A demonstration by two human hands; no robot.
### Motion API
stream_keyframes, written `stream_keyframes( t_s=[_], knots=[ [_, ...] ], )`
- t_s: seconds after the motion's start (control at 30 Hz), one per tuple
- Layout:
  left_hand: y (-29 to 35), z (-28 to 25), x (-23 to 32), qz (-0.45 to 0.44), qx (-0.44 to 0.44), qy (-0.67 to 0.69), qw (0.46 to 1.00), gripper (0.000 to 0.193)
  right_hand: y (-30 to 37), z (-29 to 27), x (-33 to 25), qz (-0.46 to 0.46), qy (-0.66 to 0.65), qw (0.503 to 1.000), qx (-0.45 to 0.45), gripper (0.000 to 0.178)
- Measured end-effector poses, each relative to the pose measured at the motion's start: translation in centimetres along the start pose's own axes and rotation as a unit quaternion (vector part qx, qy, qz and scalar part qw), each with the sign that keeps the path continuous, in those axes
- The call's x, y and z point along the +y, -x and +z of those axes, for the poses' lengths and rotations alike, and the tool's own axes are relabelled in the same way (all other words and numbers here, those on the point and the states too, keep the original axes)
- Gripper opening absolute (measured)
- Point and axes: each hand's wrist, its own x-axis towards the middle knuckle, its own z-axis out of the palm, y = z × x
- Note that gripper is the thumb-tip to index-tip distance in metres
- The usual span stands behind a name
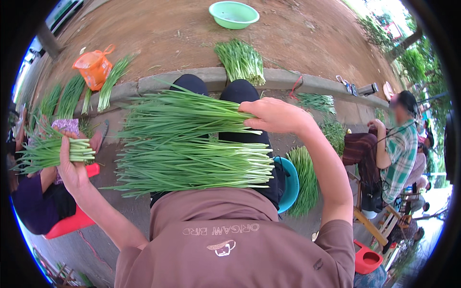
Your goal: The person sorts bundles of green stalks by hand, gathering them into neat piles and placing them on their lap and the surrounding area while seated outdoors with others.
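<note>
Garlic chives (192,165) lie in a thick layer across my lap, green tips to the left and pale stalk ends to the right. My right hand (274,115) is closed around the pale ends of the far part of this layer, over my knees. Out to the left, my left hand (73,165) is wrapped round a separate bunch of chives (41,151), whose pale ends point right. That bunch is held up, apart from the layer on my lap. My left fingers are partly hidden by the stalks.
More chive bundles lean on the kerb (182,79) ahead and to the left, near an orange bag (93,69). A green basin (234,15) stands beyond. A blue basket (289,185) is by my right thigh. People sit on both sides, one on a red stool (72,223).
</note>
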Motion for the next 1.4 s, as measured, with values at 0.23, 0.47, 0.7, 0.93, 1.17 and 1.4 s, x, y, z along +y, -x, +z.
stream_keyframes(
  t_s=[0.23,0.47,0.7,0.93,1.17,1.4],
  knots=[
    [0.4,1.1,-0.4,-0.003,-0.040,-0.029,0.999,0.044,0.1,1.8,-0.1,0.089,0.158,0.982,0.051,0.031],
    [0.8,1.2,-0.3,-0.007,-0.008,-0.034,0.999,0.045,1.1,1.7,-1.9,0.043,0.139,0.959,0.243,0.068],
    [1.3,2.6,-0.1,-0.022,-0.042,-0.010,0.999,0.045,-2.0,7.6,0.2,0.021,0.165,0.959,0.228,0.101],
    [1.7,3.8,-0.2,-0.038,-0.020,-0.007,0.999,0.047,-3.0,7.0,2.0,-0.020,0.191,0.956,0.224,0.070],
    [4.5,7.6,0.3,-0.070,-0.029,0.039,0.996,0.057,-2.6,6.0,0.4,0.005,0.149,0.966,0.210,0.093],
    [8.0,13.5,-1.1,-0.080,-0.110,0.028,0.990,0.058,-1.8,1.0,-7.0,-0.057,-0.005,0.947,0.316,0.056]
  ],
)
